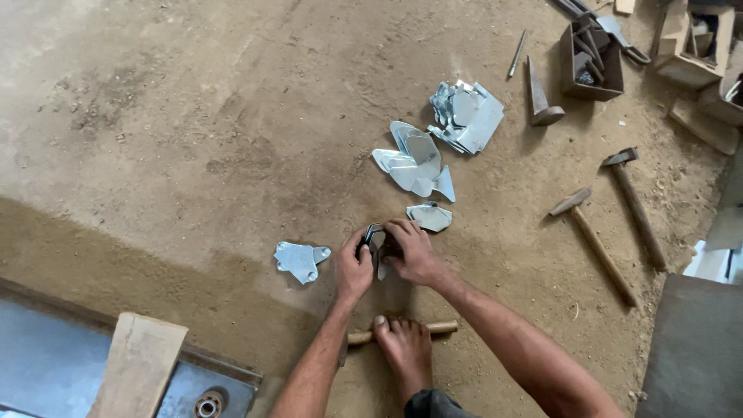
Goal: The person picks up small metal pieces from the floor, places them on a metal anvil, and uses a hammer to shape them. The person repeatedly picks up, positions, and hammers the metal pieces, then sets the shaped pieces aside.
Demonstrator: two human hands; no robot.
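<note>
My left hand (354, 265) and my right hand (412, 249) meet low on the dirt floor, both gripping a small shiny sheet-metal piece (376, 241) that stands on edge between them. A flat cut metal piece with round holes (300, 259) lies just left of my left hand. Another bent metal piece (429, 217) lies just beyond my right hand. My bare foot (405, 347) rests on a wooden handle (402, 331) lying across the floor in front of me.
Two piles of cut metal pieces (416, 161) (467, 114) lie farther off. Two hammers (594, 244) (636, 203) and a metal stake (539, 97) lie to the right, beside cardboard boxes (592, 62). A wooden board (138, 364) and a steel plate (46, 356) sit at lower left.
</note>
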